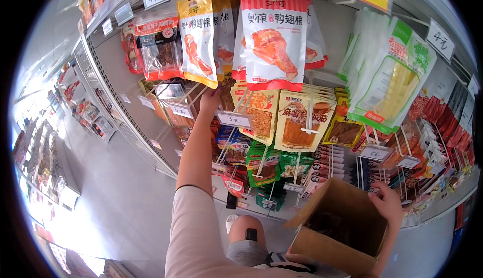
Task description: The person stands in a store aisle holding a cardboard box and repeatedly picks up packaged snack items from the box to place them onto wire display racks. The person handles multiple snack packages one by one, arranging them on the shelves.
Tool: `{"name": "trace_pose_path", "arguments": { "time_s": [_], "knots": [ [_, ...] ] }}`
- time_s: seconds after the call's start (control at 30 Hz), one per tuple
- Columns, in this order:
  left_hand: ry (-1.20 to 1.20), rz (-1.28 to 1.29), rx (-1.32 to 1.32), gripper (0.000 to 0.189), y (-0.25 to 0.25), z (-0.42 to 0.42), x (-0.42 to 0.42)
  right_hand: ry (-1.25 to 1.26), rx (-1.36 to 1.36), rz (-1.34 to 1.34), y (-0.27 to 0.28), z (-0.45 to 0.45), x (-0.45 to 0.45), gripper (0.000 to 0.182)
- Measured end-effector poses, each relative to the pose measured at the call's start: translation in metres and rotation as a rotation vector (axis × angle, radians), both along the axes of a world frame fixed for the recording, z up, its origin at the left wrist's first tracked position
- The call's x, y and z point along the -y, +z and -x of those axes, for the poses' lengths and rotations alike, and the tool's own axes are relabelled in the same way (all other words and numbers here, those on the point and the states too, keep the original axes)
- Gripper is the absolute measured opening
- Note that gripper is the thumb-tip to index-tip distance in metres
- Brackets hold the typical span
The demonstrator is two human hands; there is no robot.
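Observation:
My left hand (210,100) reaches in among the hanging snack packs, just under a yellow-and-white snack pouch (197,38). Its fingertips are hidden there, so whether they grip anything does not show. With my right hand (385,202) I hold an open cardboard box (336,246) by its upper rim, the forearm along its right side. A few dark items lie in the shadow inside the box, too dim to name. A red-and-white pouch (274,38) picturing a drumstick hangs right of my left hand. Beige pouches (306,119) hang lower down on hooks.
Metal display hooks (309,121) with price tags (234,119) jut out from the rack. Green-edged clear packs (392,74) hang at upper right. At left are the rack's perforated upright (109,93), the grey floor (109,180) and another stocked shelf (47,165).

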State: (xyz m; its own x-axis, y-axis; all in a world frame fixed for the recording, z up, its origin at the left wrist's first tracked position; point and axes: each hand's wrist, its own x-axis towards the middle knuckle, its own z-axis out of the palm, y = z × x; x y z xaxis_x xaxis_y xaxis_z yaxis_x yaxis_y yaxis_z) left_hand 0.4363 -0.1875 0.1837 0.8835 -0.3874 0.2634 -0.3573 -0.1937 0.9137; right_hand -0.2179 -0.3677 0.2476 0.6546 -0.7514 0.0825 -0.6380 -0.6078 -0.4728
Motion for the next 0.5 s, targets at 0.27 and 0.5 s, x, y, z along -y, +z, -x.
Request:
{"name": "trace_pose_path", "arguments": {
  "time_s": [0.27,0.5],
  "knots": [
    [0.006,0.256,0.033,0.030,0.001,0.030,-0.075,0.060,0.057,-0.032,0.008,-0.005,-0.006,0.032],
    [0.027,0.188,-0.044,0.026,0.011,0.087,-0.138,0.023,0.087,0.008,0.006,0.002,-0.013,0.035]
  ]
}}
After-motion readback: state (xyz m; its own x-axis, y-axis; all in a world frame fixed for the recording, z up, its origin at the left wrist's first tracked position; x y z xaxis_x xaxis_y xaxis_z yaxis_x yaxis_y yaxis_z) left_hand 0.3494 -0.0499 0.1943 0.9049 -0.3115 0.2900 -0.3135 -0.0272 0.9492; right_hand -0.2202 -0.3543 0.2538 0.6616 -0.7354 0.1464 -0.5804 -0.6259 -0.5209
